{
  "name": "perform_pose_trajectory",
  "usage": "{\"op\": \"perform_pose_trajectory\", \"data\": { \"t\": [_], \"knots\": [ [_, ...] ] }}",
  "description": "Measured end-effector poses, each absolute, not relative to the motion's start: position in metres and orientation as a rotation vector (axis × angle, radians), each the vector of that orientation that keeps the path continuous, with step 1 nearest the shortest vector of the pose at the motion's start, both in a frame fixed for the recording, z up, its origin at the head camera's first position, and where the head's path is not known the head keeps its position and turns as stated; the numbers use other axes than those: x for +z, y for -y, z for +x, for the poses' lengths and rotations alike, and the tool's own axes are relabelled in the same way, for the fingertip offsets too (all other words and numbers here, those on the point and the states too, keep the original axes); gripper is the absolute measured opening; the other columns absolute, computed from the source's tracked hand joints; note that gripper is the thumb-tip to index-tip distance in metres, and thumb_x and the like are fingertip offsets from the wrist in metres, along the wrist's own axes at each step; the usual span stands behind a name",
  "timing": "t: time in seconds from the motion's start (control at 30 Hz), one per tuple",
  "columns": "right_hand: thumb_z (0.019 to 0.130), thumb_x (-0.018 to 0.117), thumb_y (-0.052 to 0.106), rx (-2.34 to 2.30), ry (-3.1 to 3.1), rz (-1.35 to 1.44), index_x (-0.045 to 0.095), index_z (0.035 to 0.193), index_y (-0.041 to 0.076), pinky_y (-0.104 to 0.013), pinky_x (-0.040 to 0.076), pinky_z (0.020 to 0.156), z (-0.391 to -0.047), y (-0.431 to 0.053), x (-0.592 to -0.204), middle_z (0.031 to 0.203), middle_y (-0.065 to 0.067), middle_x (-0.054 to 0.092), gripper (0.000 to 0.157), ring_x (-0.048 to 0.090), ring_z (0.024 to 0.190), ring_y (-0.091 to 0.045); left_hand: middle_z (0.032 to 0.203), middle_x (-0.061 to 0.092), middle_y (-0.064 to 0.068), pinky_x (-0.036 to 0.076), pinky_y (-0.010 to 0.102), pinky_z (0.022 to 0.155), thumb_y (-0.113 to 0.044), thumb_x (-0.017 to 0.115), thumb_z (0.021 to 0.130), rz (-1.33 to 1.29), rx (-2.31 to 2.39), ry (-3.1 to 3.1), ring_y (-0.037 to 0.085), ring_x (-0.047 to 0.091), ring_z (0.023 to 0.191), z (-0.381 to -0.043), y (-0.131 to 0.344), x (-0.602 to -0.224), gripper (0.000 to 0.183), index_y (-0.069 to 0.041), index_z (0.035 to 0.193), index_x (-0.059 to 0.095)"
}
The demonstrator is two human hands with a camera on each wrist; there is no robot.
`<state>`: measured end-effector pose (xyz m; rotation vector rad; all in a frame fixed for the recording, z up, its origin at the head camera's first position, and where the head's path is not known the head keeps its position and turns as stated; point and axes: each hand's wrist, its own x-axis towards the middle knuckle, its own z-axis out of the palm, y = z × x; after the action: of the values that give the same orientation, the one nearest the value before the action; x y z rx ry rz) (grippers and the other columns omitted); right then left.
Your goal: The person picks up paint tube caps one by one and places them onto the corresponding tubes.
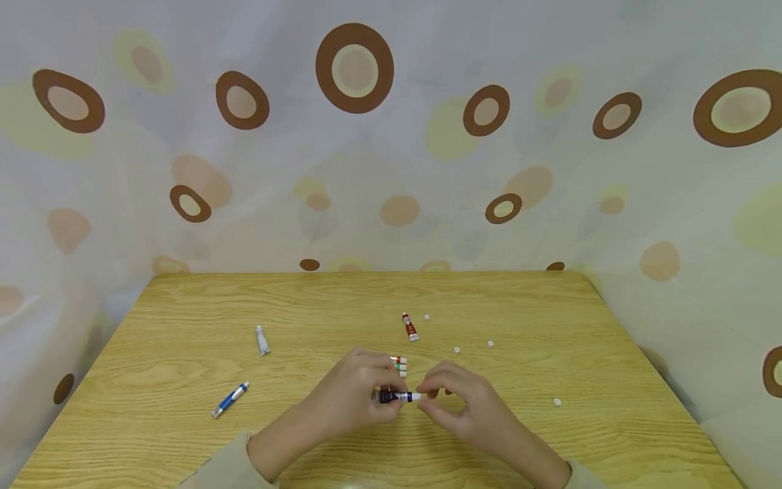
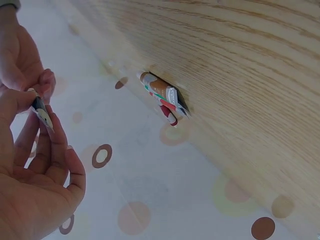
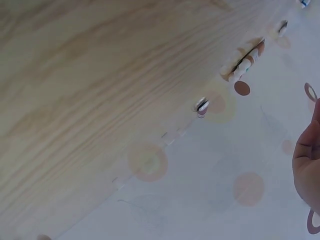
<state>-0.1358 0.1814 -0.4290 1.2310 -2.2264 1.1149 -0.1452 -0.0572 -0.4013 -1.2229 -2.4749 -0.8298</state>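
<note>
Level above the table, a dark blue paint tube with a white cap points to the right. My left hand holds the tube's body between thumb and fingers. At the cap end, the thumb and fingertips of my right hand pinch the white cap. In the left wrist view the thin tube sits between the left thumb and fingers. Several paint tubes lie just behind, partly hidden by the left hand. The right wrist view catches only part of a hand.
A red tube lies farther back. On the left are a whitish tube and a blue tube. Several small white caps are scattered to the right, one beyond the right hand. Patterned cloth surrounds the wooden table.
</note>
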Motion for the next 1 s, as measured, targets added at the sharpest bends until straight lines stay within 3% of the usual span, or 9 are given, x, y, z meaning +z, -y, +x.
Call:
{"op": "perform_pose_trajectory", "data": {
  "t": [0.23,0.5,0.73,1.0],
  "knots": [
    [0.077,0.083,-0.006,1.059,2.226,1.231,0.069,0.106,0.013,-0.016,0.054,0.077,-0.1368,-0.1819,-0.4288,0.099,0.0,0.07,0.038,0.064,0.085,-0.01,0.083,0.073,-0.01,0.047,0.023,0.079,-0.013,0.085,0.08,-1.206,-0.857,2.514,-0.007,0.055,0.07,-0.146,0.058,-0.403,0.009,-0.018,0.086,0.08],
    [0.079,0.082,-0.006,1.001,2.193,1.256,0.068,0.101,0.012,-0.014,0.053,0.08,-0.1382,-0.1816,-0.4298,0.1,0.002,0.069,0.032,0.063,0.085,-0.008,0.084,0.073,-0.011,0.042,0.018,0.075,-0.015,0.085,0.079,-1.226,-0.838,2.486,-0.006,0.056,0.07,-0.1481,0.0556,-0.4049,0.009,-0.018,0.086,0.081],
    [0.093,0.074,0.008,0.996,2.201,1.244,0.069,0.099,0.013,-0.016,0.055,0.078,-0.1377,-0.182,-0.4298,0.098,0.003,0.069,0.009,0.064,0.084,-0.008,0.083,0.073,-0.011,0.046,0.02,0.078,-0.015,0.086,0.079,-1.22,-0.842,2.485,-0.006,0.056,0.07,-0.1473,0.0539,-0.4046,0.009,-0.018,0.085,0.081],
    [0.087,0.079,0.004,0.949,2.208,1.237,0.071,0.102,0.012,-0.016,0.055,0.08,-0.1383,-0.1821,-0.4337,0.099,0.003,0.07,0.018,0.065,0.085,-0.009,0.083,0.073,-0.01,0.044,0.019,0.077,-0.013,0.085,0.078,-1.225,-0.841,2.493,-0.005,0.056,0.069,-0.1464,0.0547,-0.4053,0.009,-0.017,0.085,0.081]
  ]
}}
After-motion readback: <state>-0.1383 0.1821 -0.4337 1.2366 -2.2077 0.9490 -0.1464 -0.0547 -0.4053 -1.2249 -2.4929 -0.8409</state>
